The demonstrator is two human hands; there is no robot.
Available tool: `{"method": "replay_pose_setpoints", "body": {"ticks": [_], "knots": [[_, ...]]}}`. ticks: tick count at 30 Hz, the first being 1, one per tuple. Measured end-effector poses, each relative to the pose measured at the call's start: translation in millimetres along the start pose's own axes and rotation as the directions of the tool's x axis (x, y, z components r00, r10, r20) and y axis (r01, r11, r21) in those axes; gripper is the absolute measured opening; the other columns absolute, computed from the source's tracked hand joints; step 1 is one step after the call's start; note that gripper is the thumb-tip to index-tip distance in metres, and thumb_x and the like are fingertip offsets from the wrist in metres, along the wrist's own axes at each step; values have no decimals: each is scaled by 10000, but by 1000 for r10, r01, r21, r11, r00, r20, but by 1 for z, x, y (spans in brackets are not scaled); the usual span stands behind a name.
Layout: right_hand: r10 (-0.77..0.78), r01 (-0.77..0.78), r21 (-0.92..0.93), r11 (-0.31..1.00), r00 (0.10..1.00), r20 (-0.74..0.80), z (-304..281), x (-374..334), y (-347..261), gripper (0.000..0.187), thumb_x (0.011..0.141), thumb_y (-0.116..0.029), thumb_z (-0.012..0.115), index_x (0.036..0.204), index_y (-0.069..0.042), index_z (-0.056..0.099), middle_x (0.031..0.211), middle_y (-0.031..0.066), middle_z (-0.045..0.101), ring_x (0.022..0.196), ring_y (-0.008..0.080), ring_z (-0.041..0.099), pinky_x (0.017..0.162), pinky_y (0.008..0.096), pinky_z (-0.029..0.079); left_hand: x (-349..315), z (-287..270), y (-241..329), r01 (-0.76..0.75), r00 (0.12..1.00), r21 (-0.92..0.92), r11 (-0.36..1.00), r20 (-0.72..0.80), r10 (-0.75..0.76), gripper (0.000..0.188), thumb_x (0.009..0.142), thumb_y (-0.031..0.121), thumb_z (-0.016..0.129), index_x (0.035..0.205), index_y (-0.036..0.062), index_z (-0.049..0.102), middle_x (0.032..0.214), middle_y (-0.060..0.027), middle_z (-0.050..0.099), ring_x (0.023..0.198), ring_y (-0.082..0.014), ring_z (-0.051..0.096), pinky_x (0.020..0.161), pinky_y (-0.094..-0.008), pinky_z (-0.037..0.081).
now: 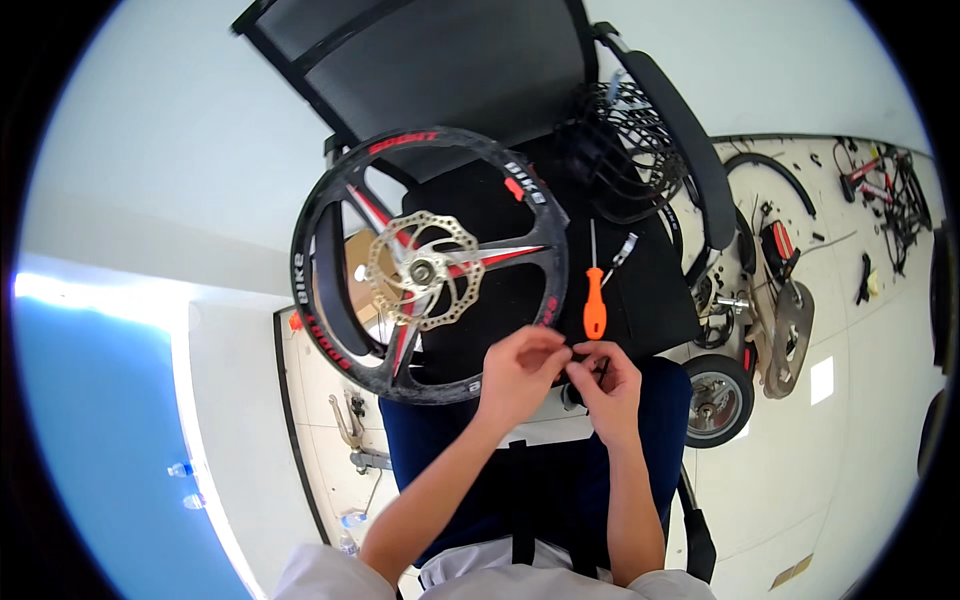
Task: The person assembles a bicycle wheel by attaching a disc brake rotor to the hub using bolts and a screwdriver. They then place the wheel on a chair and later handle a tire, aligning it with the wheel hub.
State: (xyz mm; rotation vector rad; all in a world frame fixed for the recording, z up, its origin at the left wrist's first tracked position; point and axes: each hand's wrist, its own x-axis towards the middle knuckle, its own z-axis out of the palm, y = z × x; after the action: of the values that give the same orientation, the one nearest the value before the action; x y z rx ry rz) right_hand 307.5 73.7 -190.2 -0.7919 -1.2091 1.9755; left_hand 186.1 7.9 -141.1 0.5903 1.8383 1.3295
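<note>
My left hand (522, 375) and my right hand (607, 385) meet over my lap at the chair's front edge, fingertips almost touching. Both are closed in a pinch around something small and dark that I cannot make out. Just beyond my left hand, a black bicycle wheel (548, 225) with red and silver spokes leans across the black chair (655, 315). A silver disc brake rotor (455, 232) sits at the wheel's hub. Beyond my right hand lies a screwdriver (595, 305) with an orange handle, and beside it a small silver and black part (625, 248).
A black wire basket (640, 150) rests at the back right of the seat, by the armrest (690, 140). On the tiled floor to the right lie a small wheel (715, 402), a curved mudguard (775, 170), a red-handled tool (860, 178) and tangled cables (905, 205).
</note>
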Motion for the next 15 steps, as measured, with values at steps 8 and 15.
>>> {"method": "replay_pose_setpoints", "body": {"ticks": [8, 15], "knots": [[-17, 82, -364, 928, 984, 179, 82, -36, -15, 89, 973, -49, 573, 1043, -6, 606, 809, -9, 612, 686, 32, 505, 632, 205, 420, -69, -66, -26, 89, 962, -829, 551, -72, -264, 142, 913, 17, 686, 1033, 40, 614, 993, -103, 715, 936, -189, 699, 812, -272, 544], [-159, 262, -544, 798, 960, 230, 122, -54, -5, 100, 967, -70, 600, 1039, -2, 590, 864, 159, 703, 724, 236, 716, 641, 300, 538, -86, -90, -38, 104, 951, -930, 351, -10, -309, 129, 934, 70, 682, 1044, 69, 615, 1038, -54, 687, 983, -147, 649, 902, -289, 502]]}}
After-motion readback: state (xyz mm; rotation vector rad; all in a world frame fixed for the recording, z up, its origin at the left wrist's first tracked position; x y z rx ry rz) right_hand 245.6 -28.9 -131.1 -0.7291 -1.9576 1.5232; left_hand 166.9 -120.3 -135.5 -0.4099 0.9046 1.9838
